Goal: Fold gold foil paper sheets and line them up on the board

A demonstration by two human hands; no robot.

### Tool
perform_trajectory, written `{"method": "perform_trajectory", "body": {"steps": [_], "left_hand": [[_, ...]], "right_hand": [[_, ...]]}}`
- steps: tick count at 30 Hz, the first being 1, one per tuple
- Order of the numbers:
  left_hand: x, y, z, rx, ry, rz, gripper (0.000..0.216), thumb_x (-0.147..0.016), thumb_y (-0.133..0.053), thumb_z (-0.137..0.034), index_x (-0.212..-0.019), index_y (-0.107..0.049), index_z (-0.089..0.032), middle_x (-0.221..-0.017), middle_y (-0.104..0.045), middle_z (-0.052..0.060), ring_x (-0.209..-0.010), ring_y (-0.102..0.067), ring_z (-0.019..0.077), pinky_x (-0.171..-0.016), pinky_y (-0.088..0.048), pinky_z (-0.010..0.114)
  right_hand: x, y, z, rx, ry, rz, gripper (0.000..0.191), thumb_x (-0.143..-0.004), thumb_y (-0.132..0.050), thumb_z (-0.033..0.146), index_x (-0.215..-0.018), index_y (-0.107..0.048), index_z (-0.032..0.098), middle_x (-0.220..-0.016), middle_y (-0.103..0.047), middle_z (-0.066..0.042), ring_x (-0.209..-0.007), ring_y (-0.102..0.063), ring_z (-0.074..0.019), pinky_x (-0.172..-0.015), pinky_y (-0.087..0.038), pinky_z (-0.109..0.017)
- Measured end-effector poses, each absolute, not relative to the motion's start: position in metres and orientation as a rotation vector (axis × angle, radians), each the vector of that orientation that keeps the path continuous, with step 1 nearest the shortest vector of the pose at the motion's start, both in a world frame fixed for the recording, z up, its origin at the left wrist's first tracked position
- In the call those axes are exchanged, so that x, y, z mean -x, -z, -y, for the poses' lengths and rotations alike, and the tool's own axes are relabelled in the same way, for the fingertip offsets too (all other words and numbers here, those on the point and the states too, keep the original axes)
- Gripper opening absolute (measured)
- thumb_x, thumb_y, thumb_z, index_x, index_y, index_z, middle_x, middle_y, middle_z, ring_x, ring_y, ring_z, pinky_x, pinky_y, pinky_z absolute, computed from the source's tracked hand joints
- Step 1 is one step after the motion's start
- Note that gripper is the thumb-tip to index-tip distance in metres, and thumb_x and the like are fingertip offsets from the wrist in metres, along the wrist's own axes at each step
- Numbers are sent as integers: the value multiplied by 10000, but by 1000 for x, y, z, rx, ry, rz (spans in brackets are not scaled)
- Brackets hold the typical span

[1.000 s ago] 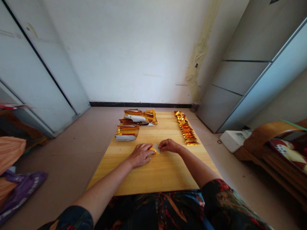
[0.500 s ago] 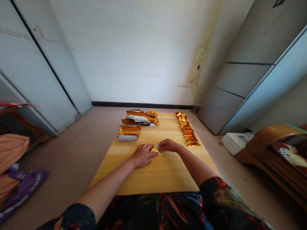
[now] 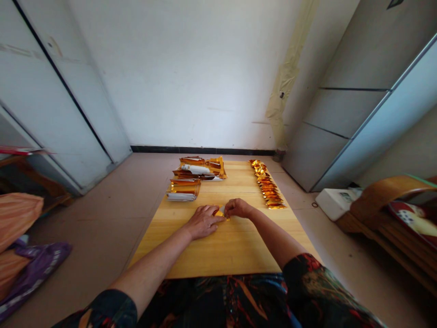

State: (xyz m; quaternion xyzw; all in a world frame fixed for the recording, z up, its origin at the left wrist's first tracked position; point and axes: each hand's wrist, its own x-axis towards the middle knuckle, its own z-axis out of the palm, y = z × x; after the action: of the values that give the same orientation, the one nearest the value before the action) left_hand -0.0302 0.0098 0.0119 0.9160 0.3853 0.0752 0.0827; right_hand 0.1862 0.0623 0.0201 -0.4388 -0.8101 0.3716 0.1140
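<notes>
- Left hand (image 3: 204,222): spread flat, holding gold paper (image 3: 219,212) against bench (image 3: 232,253).
- Right hand (image 3: 238,208): fingertips pinched at the paper's right edge.
- Gold folded pieces (image 3: 268,187): row along bench's right side.

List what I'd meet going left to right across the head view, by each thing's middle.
Purple bag → nearer gold-and-white stack → left hand → small gold piece → right hand → row of gold pieces → white box → curved wooden armrest.
</notes>
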Motion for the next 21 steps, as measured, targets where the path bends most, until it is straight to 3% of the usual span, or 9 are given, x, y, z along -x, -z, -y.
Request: {"method": "perform_trajectory", "body": {"steps": [8, 15, 21], "left_hand": [[31, -8, -12, -2761, -236, -1146, 454, -809, -550, -300, -1237, -524, -448, -1368, -424, 9, -1227, -395, 238, -1035, -290, 430], [31, -8, -11, -2760, -240, -1140, 456, -804, -561, -302, -1234, -528, -448, -1345, -438, 10, -1203, -413, 237, -1029, -302, 419], [31, -9, -11, -2763, -242, -1128, 461, -802, -564, -299, -1238, -525, -445, -1342, -440, 15, -1199, -418, 242, -1023, -314, 428]], "right_hand": [[-184, -20, -57, 1282, -1039, 2413, 123, -694, -591, 145, -712, -706, 187, -722, -655, 35, -713, -581, -108, -660, -406, -179], [-182, -25, -51, 1487, -891, 2341, 180, -661, -633, 138, -832, -667, 181, -690, -628, 49, -626, -530, -92, -584, -366, -185], [-183, -27, -53, 1510, -1015, 2302, 195, -688, -560, 72, -846, -636, 157, -628, -580, 54, -562, -507, -75, -555, -365, -177]]}}
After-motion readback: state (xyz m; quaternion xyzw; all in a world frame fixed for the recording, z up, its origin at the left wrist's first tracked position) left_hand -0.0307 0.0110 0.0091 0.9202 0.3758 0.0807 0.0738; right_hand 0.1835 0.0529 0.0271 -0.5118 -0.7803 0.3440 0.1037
